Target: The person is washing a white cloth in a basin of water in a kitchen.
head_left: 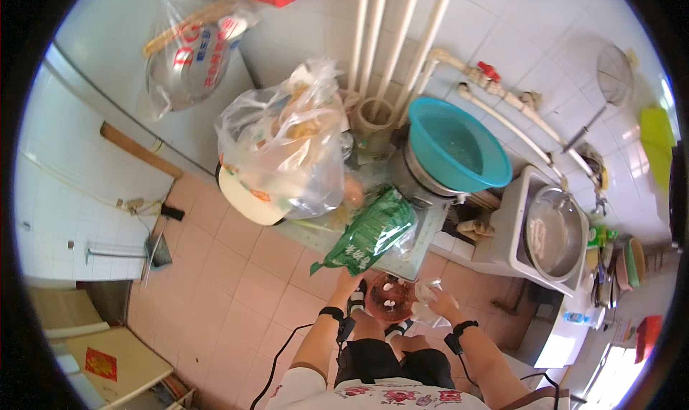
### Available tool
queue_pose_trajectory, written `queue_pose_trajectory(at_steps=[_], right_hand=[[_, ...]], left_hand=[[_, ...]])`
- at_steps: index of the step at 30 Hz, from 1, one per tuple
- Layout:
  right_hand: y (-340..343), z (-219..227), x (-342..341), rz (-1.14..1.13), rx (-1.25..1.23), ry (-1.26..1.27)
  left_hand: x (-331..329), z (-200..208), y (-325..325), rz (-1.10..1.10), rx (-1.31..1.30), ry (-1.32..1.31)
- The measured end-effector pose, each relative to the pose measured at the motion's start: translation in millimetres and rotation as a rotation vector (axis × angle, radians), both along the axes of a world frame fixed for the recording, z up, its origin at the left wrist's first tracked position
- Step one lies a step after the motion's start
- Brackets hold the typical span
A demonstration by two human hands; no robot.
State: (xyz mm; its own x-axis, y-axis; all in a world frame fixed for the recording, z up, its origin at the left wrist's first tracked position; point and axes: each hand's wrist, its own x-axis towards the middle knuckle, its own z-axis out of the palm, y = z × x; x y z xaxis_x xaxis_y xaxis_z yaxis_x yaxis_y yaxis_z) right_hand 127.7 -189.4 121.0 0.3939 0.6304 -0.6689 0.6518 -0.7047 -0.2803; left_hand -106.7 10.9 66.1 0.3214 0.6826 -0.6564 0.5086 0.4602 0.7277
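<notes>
My right hand (443,304) is closed on a crumpled, whitish clear plastic bag (425,309), at the right side of a reddish-brown basin (380,317). A few small white pieces lie in that basin, near my feet. My left hand (349,284) is at the lower edge of a shiny green plastic package (375,227). Its fingers are mostly hidden there, so whether it grips the package is unclear. The green package lies across the front of a small table (415,263).
Behind the package stand a large bulging clear bag (316,173), a cream cap (244,195) and a turquoise basin (459,141) on a metal pot (420,177). White pipes (391,44) run up the wall. To the right is a sink (495,256) holding a metal bowl (556,231).
</notes>
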Motion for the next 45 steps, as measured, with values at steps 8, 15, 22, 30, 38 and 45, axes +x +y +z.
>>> queue_pose_trajectory(at_steps=[8, 15, 22, 30, 38, 45], right_hand=[[-98.2, 49.5, 12.6, -0.466, 0.058, -0.208], [-144.5, 63.1, 24.0, -0.788, 0.467, -0.317], [-128.5, 130.2, 118.8, -1.142, 1.084, -0.238], [-125.5, 146.5, 298.0, -1.575, 1.529, -0.050], [-144.7, 110.0, 388.7, -1.103, 1.476, 0.067], [-155.2, 103.3, 420.9, -0.741, 1.063, -0.169]], left_hand=[[-68.5, -96.7, 23.1, 0.123, -0.189, 0.094], [-106.5, -59.8, 33.1, 0.315, -0.359, -0.066], [-115.4, -8.5, 20.6, 0.250, -0.263, -0.259], [-120.9, 48.9, -7.3, 0.287, -0.016, -0.226], [-192.9, 63.9, -138.6, 0.758, 0.027, -0.105], [-215.6, 60.0, -226.6, 0.994, 0.063, 0.088]])
